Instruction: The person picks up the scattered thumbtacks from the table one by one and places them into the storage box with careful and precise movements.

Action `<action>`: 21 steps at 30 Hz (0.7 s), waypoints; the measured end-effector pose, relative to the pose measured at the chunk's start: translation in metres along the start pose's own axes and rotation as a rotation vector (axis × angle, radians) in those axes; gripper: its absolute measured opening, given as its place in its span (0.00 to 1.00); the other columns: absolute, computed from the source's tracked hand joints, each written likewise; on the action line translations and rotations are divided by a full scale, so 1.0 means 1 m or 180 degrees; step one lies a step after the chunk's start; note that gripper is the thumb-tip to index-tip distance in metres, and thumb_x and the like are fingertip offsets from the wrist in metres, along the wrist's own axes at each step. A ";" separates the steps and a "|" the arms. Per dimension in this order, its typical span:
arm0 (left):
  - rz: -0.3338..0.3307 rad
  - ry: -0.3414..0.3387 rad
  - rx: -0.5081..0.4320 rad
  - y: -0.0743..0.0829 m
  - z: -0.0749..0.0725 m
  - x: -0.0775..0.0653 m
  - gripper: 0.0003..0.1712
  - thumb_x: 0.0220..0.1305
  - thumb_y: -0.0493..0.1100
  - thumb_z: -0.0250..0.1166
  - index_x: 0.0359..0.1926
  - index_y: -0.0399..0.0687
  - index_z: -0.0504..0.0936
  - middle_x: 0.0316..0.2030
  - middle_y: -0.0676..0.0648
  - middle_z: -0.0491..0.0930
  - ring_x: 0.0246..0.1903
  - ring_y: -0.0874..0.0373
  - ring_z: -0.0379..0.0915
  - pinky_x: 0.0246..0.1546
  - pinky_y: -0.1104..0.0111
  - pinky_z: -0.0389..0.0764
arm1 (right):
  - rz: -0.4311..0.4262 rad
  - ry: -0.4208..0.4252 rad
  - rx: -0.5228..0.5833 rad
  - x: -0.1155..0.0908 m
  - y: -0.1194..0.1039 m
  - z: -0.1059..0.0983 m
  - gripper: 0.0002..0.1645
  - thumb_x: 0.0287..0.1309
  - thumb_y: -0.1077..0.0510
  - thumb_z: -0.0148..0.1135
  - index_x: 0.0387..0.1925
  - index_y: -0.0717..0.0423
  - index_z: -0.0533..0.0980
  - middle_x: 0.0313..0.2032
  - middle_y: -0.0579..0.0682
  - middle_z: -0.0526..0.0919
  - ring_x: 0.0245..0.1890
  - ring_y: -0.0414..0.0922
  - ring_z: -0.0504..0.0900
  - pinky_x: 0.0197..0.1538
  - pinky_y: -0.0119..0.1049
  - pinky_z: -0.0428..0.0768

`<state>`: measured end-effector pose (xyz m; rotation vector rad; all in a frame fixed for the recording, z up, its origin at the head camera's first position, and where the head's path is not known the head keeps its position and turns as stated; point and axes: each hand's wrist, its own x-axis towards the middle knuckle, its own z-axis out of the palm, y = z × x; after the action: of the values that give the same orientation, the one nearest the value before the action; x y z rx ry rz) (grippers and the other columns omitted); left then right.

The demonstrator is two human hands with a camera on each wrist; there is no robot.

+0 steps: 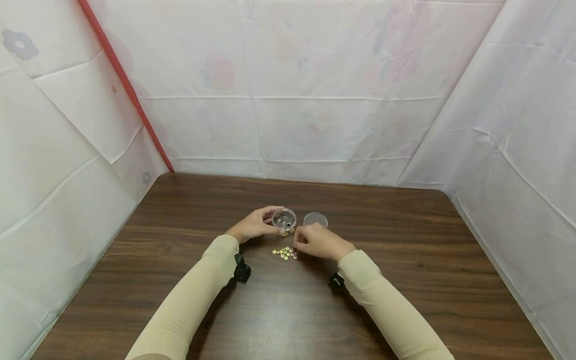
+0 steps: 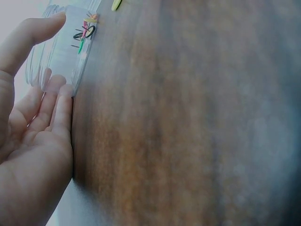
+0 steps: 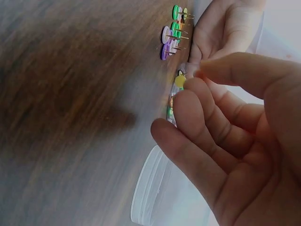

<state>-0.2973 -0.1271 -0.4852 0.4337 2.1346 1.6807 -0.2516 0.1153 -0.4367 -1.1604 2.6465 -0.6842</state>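
Note:
My left hand (image 1: 254, 225) holds a clear round plastic container (image 1: 284, 219) upright on the table, thumb on the near side and fingers on the far side. Several coloured thumbtacks (image 2: 86, 30) lie inside it, low at the wall. My right hand (image 1: 321, 241) is just right of a small group of loose thumbtacks (image 1: 284, 252). Its thumb and index fingertips come together at a yellow thumbtack (image 3: 180, 81), while the other fingers curl loosely. The loose tacks sit on their flat heads, pins up, in green, white, purple and yellow.
A clear round lid (image 1: 316, 219) lies on the brown wood table (image 1: 288, 310), right of the container and partly behind my right hand. White patterned cloth (image 1: 288, 125) hangs along the table's back and sides. Black wrist cameras (image 1: 242, 270) sit under both sleeves.

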 end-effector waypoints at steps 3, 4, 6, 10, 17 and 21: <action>-0.0005 0.0010 0.0021 0.000 0.000 0.000 0.46 0.54 0.35 0.78 0.72 0.51 0.69 0.68 0.43 0.67 0.72 0.44 0.55 0.71 0.54 0.61 | -0.0051 -0.0073 -0.0036 -0.001 0.000 0.002 0.06 0.64 0.62 0.64 0.31 0.51 0.80 0.19 0.39 0.73 0.19 0.32 0.67 0.25 0.28 0.71; -0.0007 0.0013 0.0030 0.001 0.001 0.000 0.46 0.54 0.36 0.78 0.73 0.51 0.69 0.68 0.43 0.67 0.72 0.44 0.55 0.71 0.54 0.61 | -0.0045 -0.0094 -0.0040 -0.002 0.000 0.003 0.06 0.64 0.62 0.64 0.30 0.51 0.80 0.19 0.39 0.73 0.19 0.32 0.67 0.25 0.28 0.71; -0.0010 0.0018 0.0050 0.001 0.001 0.000 0.45 0.55 0.36 0.77 0.73 0.51 0.68 0.68 0.42 0.68 0.72 0.43 0.55 0.71 0.53 0.61 | -0.0016 -0.0130 -0.0038 -0.002 0.000 0.004 0.06 0.64 0.62 0.64 0.30 0.50 0.80 0.19 0.38 0.73 0.19 0.32 0.67 0.26 0.28 0.71; -0.0010 0.0018 0.0088 0.003 0.002 -0.001 0.45 0.55 0.36 0.77 0.73 0.51 0.68 0.68 0.42 0.68 0.72 0.43 0.55 0.71 0.53 0.61 | 0.0054 -0.0174 -0.0067 -0.003 -0.002 0.006 0.07 0.64 0.61 0.65 0.30 0.50 0.80 0.20 0.39 0.74 0.20 0.33 0.69 0.26 0.29 0.72; -0.0052 0.0038 0.0107 0.005 0.002 -0.002 0.45 0.55 0.36 0.77 0.73 0.52 0.68 0.68 0.43 0.68 0.72 0.44 0.55 0.71 0.54 0.61 | 0.0112 -0.0204 -0.0260 -0.003 -0.002 0.008 0.05 0.65 0.58 0.66 0.31 0.48 0.81 0.23 0.38 0.76 0.22 0.33 0.72 0.29 0.30 0.75; -0.0059 0.0038 0.0095 0.005 0.002 -0.002 0.46 0.55 0.35 0.77 0.73 0.52 0.68 0.68 0.43 0.68 0.72 0.43 0.55 0.71 0.53 0.62 | 0.0108 -0.0201 -0.0311 -0.003 -0.002 0.009 0.06 0.64 0.58 0.67 0.30 0.48 0.81 0.23 0.38 0.77 0.23 0.33 0.73 0.29 0.30 0.76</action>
<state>-0.2945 -0.1248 -0.4805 0.4122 2.1681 1.6476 -0.2458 0.1133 -0.4439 -1.1388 2.6667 -0.5088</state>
